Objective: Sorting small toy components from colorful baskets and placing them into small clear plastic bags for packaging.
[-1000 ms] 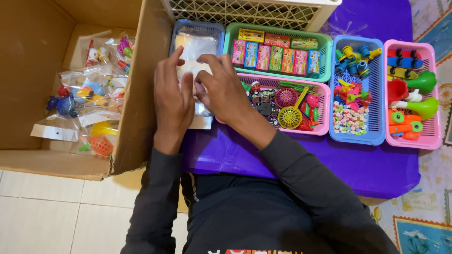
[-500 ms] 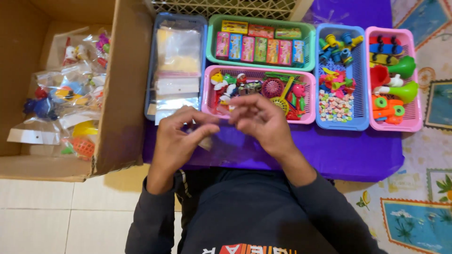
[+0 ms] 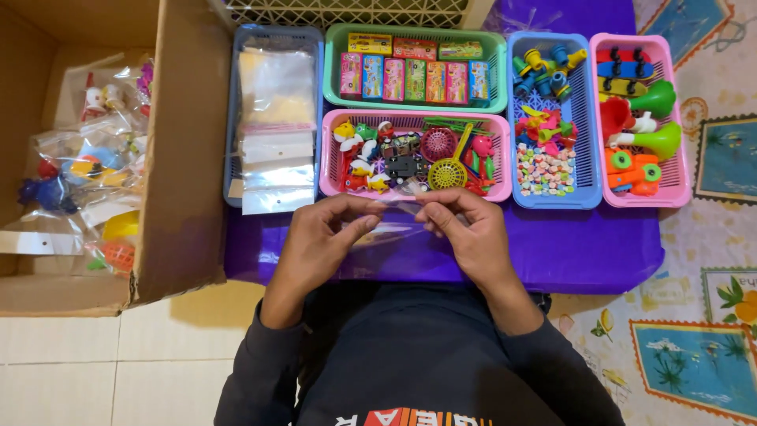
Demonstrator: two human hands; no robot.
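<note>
Left hand and right hand pinch a clear plastic bag over the purple table.

- One view only, from a camera worn on the person's head.
- It looks almost straight down over the person's chest and forearms at the purple-covered bench.
- It sits close: the bench fills the upper middle.
- The cardboard box takes the left edge, tiled floor the lower left, a patterned mat the right.
</note>
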